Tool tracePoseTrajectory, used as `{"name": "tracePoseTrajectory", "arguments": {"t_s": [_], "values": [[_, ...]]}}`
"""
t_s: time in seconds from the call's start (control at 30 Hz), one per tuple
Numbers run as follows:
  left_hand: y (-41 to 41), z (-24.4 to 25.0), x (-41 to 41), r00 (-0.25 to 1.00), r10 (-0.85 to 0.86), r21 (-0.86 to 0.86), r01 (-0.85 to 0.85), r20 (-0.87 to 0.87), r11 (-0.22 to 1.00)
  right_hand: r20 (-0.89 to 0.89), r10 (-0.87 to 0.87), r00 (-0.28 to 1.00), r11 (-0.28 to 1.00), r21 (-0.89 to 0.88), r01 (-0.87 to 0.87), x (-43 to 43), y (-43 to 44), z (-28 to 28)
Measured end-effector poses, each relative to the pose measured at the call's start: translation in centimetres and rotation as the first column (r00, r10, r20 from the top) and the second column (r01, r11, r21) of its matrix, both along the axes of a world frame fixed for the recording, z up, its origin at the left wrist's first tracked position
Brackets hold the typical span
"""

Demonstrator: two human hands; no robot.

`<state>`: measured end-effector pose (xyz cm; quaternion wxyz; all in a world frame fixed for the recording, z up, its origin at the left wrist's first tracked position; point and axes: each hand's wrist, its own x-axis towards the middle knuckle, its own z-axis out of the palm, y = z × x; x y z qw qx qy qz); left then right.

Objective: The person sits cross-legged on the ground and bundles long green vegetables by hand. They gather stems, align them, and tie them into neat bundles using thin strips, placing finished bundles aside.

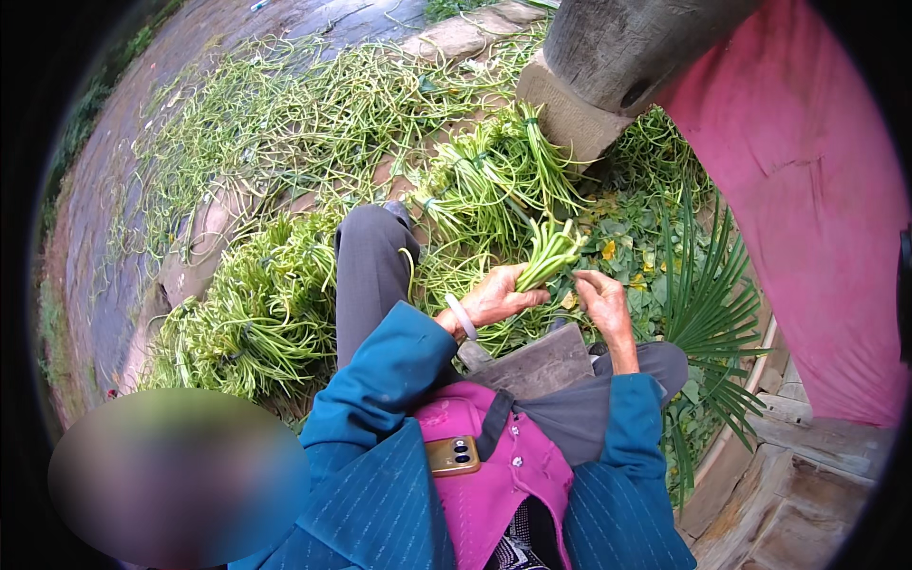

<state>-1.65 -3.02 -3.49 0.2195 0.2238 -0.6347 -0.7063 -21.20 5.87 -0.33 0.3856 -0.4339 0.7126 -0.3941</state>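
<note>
My left hand (502,296), with a pale bangle (461,316) at the wrist, is closed around a small bunch of green plant stems (548,253). The stems fan out above the thumb. Just right of the bunch is my right hand (602,299), its thumb and fingertips together near the stems; whether they pinch something thin is not clear. Tied bundles of stems (491,167) lie beyond my hands, and more bundles (249,313) are heaped left of my knee. Below my hands a wooden board (538,363) shows between my legs.
Loose stems (306,107) spread over stones and dark sheeting (107,214). A wooden post (634,43) on a stone block (570,110) stands ahead right, beside pink cloth (805,178). Palm fronds (705,306) and leaves lie to the right. A phone (452,456) rests in my apron.
</note>
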Motion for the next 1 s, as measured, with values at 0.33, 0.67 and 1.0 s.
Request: {"name": "tracePoseTrajectory", "arguments": {"t_s": [0.33, 0.67, 1.0], "values": [[0.4, 2.3, 0.4, 0.977, -0.205, 0.289, 0.179, 0.060, 0.941, 0.598, 0.003, 0.802, 0.996, 0.065, -0.053, 1.0, 0.1, -0.5], [0.0, 1.0, 0.0, 0.984, 0.033, 0.152, -0.060, 0.174, 0.987, 0.334, 0.091, 0.938, 0.966, 0.201, -0.165, 0.5, 0.0, 1.8], [0.3, -1.4, 0.0, 0.936, 0.115, -0.497, 0.069, 0.331, 0.865, -0.189, 0.445, 0.875, 0.888, -0.035, -0.459, 0.4, 1.5, 14.9]]}}
